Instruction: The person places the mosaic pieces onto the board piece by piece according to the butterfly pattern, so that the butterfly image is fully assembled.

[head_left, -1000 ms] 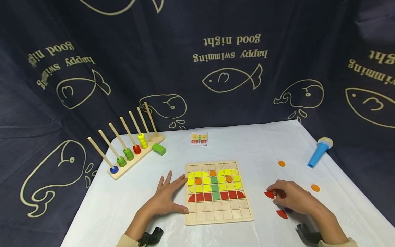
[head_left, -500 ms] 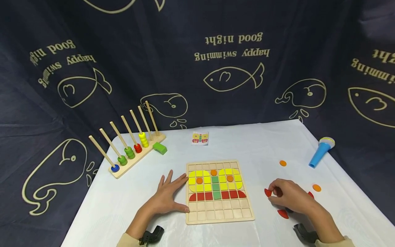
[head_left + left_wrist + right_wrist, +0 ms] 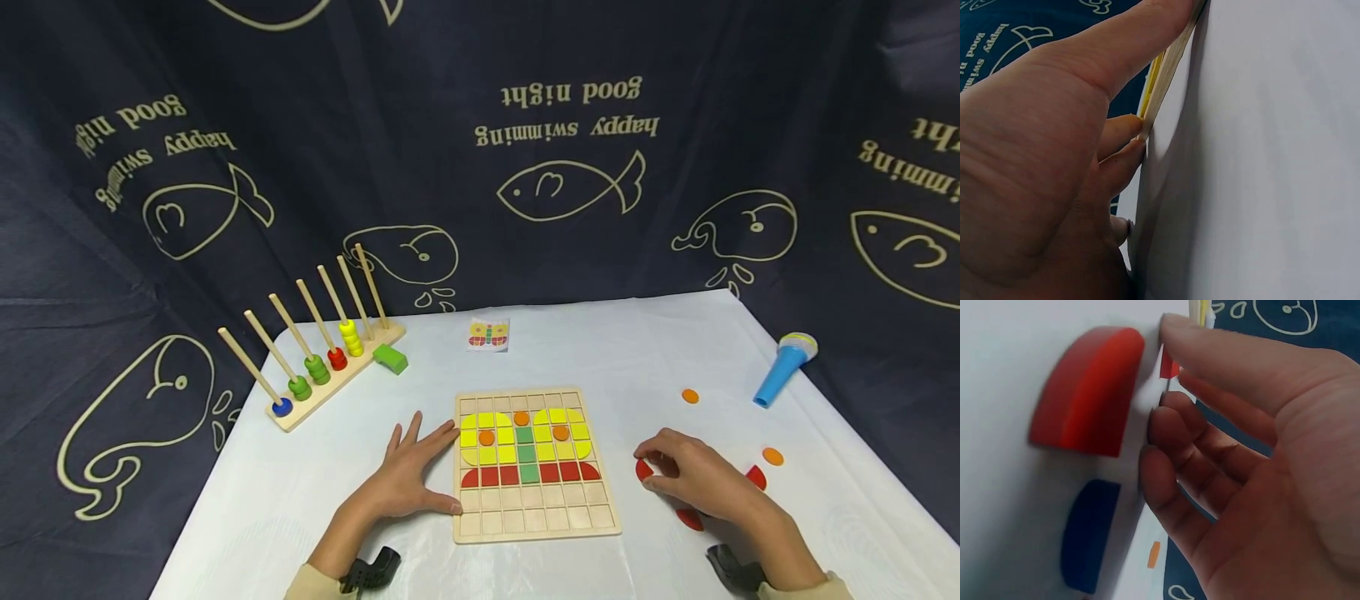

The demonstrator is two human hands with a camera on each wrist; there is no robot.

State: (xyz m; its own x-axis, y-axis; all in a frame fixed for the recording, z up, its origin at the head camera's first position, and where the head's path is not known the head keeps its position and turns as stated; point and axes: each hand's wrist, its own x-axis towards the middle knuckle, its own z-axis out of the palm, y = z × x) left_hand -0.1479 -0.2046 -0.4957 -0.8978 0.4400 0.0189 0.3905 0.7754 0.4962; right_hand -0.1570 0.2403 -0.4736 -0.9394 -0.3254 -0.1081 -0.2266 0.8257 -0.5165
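My left hand [image 3: 405, 482] lies with fingers spread, fingertip and thumb touching the left edge of a wooden grid board [image 3: 534, 522]. The board carries yellow tiles [image 3: 486, 421], green tiles [image 3: 527, 454], orange discs and a row of red tiles [image 3: 490, 476]. To the board's right, my right hand [image 3: 693, 475] pinches a red quarter-circle tile [image 3: 643, 470] between thumb and forefinger, low over the table. Another red quarter-circle tile [image 3: 1088, 394] and a blue tile [image 3: 1091, 537] lie under that hand; a further red tile [image 3: 757, 477] lies beyond its wrist.
Two orange discs, the nearer disc [image 3: 772, 457] and the farther disc [image 3: 690, 397], lie at right, near a blue toy microphone [image 3: 783, 371]. A peg abacus [image 3: 322, 379] and a green block [image 3: 390, 358] stand at back left. A butterfly picture card [image 3: 489, 335] lies behind the board.
My right hand has moved left toward the board with the red tile, uncovering another red tile near its wrist. The left hand stays at the board's edge.
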